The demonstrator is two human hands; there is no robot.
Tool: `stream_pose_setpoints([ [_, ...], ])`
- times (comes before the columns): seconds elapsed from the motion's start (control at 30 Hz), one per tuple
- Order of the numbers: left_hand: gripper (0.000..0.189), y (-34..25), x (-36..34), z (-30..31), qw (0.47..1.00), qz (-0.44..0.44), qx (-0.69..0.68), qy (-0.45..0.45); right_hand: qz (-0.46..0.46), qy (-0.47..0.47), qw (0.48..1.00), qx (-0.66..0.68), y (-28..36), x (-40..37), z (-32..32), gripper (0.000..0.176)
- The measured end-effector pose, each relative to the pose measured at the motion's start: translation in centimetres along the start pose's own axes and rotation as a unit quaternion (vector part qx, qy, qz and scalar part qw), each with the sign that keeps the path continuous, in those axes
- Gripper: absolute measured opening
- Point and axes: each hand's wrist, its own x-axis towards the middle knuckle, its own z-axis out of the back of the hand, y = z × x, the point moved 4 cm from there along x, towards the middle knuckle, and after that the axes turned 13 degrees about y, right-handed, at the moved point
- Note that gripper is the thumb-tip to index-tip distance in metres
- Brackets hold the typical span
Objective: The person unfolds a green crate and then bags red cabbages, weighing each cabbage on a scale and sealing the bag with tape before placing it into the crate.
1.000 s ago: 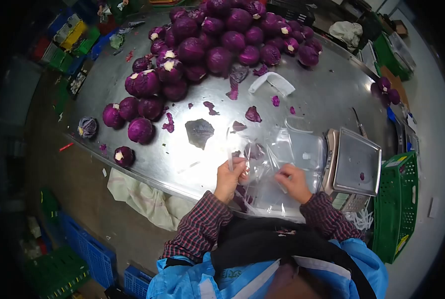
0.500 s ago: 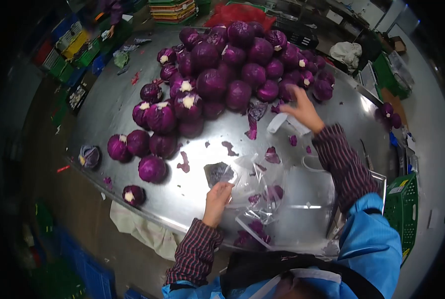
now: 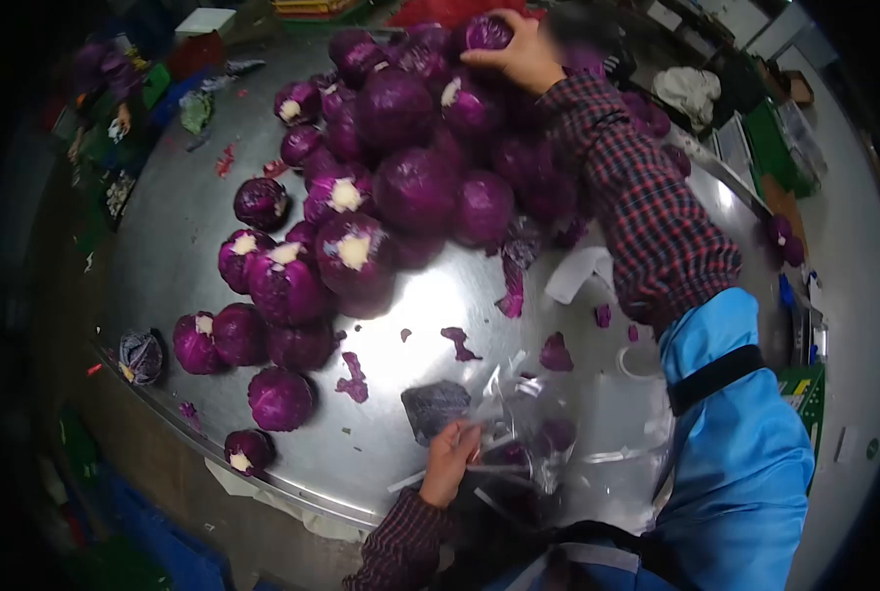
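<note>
Where the table (image 3: 179, 212) runs out far left of the pile (image 3: 410, 187), another person (image 3: 105, 74) in purple bends over coloured crates, well apart from the work here. Left of the pile and lower, at the table's rim, lies a dull grey-purple head (image 3: 140, 355). Nearer the pile sit loose heads (image 3: 196, 343), purple with pale cut stems, some touching the pile's foot. One small head (image 3: 246, 449) lies alone by the rim. The pile itself is red cabbage heaped several deep. Below the pile, on bare steel, lies a dark leaf (image 3: 436, 406). Just under that leaf, the left hand (image 3: 450, 458) has its fingers closed in a pinch on the edge of a clear bag (image 3: 543, 433). The bag lies crumpled on the table below the pile's right half, with purple scraps showing through it. At the far top of the pile, right of its middle, the right hand (image 3: 519, 54) lies on a cabbage (image 3: 481, 32) that rests on the heap, fingers curled round it and the arm stretched out. Its plaid sleeve (image 3: 647, 217) crosses the pile's right flank. Below that flank lie a white strip (image 3: 573, 274) and leaf scraps (image 3: 556, 353). Far right of the pile, a white cloth (image 3: 691, 89) lies beyond the table
</note>
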Motion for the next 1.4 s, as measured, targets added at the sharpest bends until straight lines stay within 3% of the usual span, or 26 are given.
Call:
stream_pose_setpoints([
  [0.03, 0.018, 0.2, 0.0, -0.2, 1.0, 0.014, -0.001, -0.002, 0.066, 0.002, 0.995, 0.077, 0.5, -0.8, 1.3, 0.075],
  [0.1, 0.023, -1.0, 0.9, -0.8, 0.997, -0.052, 0.042, -0.026, -0.008, 0.019, 0.974, 0.224, 0.4, -4.8, 3.0, 0.064],
  [0.13, 0.023, -1.3, 1.0, -1.5, 0.998, -0.041, 0.041, -0.024, -0.02, 0.042, 0.922, 0.386, 0.7, -8.1, 3.8, 0.056],
  [0.2, 0.031, -3.1, 1.3, -2.7, 0.99, -0.103, 0.085, -0.047, -0.115, 0.07, 0.69, 0.711, 0.8, -15.2, 4.7, 0.047],
  [0.23, 0.031, -3.4, 1.7, -3.1, 0.99, -0.098, 0.086, -0.045, -0.186, 0.046, 0.684, 0.704, 1.5, -19.3, 5.6, 0.059],
  [0.27, 0.03, -3.7, 1.9, -3.7, 0.988, -0.102, 0.114, -0.035, -0.198, 0.091, 0.611, 0.761, 1.5, -23.6, 6.3, 0.073],
  [0.37, 0.027, -2.9, 2.8, -5.2, 0.977, -0.096, 0.189, 0.005, -0.22, 0.224, 0.527, 0.79, 6.9, -34.1, 8.3, 0.115],
  [0.43, 0.023, -2.8, 2.7, -7.0, 0.972, -0.106, 0.211, 0.018, -0.269, 0.233, 0.478, 0.803, 10.8, -39.0, 9.2, 0.113],
  [0.5, 0.024, -3.1, 1.8, -9.7, 0.982, -0.114, 0.15, 0.018, -0.335, 0.159, 0.367, 0.853, 11.1, -45.0, 8.3, 0.082],
  [0.53, 0.024, -2.8, 2.0, -9.6, 0.971, -0.141, 0.193, 0.012, -0.33, 0.152, 0.368, 0.856, 11.2, -46.2, 8.6, 0.082],
  [0.6, 0.023, -3.8, 0.0, -11.4, 0.967, -0.134, 0.215, -0.012, -0.266, 0.218, 0.492, 0.8, 11.9, -46.8, 9.2, 0.066],
  [0.63, 0.022, -4.8, -0.8, -12.1, 0.963, -0.134, 0.23, -0.044, -0.25, 0.224, 0.496, 0.801, 12.1, -47.1, 9.5, 0.066],
  [0.7, 0.014, -4.2, -2.1, -14.8, 0.823, -0.358, 0.44, 0.021, -0.35, 0.202, 0.638, 0.655, 11.4, -49.4, 9.0, 0.061],
  [0.73, 0.01, -3.9, -3.4, -16.2, 0.837, -0.305, 0.453, 0.006, -0.35, 0.205, 0.702, 0.586, 10.8, -50.2, 8.7, 0.068],
  [0.87, 0.01, -2.5, -5.4, -15.8, 0.841, -0.345, 0.416, -0.013, -0.408, 0.199, 0.677, 0.579, 8.7, -51.8, 9.6, 0.084],
  [0.93, 0.011, -2.6, -5.5, -15.0, 0.835, -0.364, 0.412, -0.041, -0.418, 0.267, 0.314, 0.81, 9.0, -52.9, 9.7, 0.095],
  [0.97, 0.012, -1.9, -4.8, -13.6, 0.87, -0.323, 0.369, -0.04, -0.417, 0.271, 0.316, 0.808, 9.7, -53.3, 9.2, 0.095],
  [1.03, 0.014, -1.0, -4.6, -12.9, 0.904, -0.277, 0.323, -0.038, -0.322, 0.25, 0.648, 0.643, 11.0, -52.9, 8.7, 0.112],
  [1.07, 0.016, -0.6, -4.6, -13.5, 0.91, -0.283, 0.302, -0.008, -0.175, 0.316, 0.792, 0.492, 12.0, -52.3, 8.8, 0.127],
  [1.1, 0.018, -0.5, -4.6, -13.9, 0.915, -0.289, 0.282, 0.023, -0.176, 0.314, 0.792, 0.492, 12.2, -52.1, 8.5, 0.127],
  [1.17, 0.018, -0.6, -3.9, -13.3, 0.941, -0.262, 0.211, 0.033, -0.159, 0.386, 0.874, 0.249, 12.0, -51.3, 7.8, 0.133],
  [1.23, 0.017, -1.1, -3.4, -10.9, 0.953, -0.282, 0.114, -0.014, -0.264, 0.433, 0.827, 0.243, 12.3, -48.7, 9.4, 0.12],
  [1.3, 0.014, -3.6, -4.1, -9.6, 0.958, -0.272, 0.085, -0.012, -0.197, 0.408, 0.873, 0.181, 13.3, -45.9, 11.7, 0.1],
  [1.33, 0.013, -4.5, -3.6, -9.7, 0.958, -0.262, 0.113, -0.007, -0.154, 0.4, 0.895, 0.122, 14.3, -44.9, 12.5, 0.069],
  [1.37, 0.013, -5.2, -3.5, -9.7, 0.957, -0.251, 0.144, -0.001, -0.158, 0.405, 0.892, 0.124, 14.4, -44.9, 12.4, 0.069],
  [1.4, 0.013, -5.9, -4.1, -10.0, 0.957, -0.251, 0.144, 0.0, -0.015, 0.386, 0.915, 0.115, 15.3, -44.1, 12.4, 0.058],
])
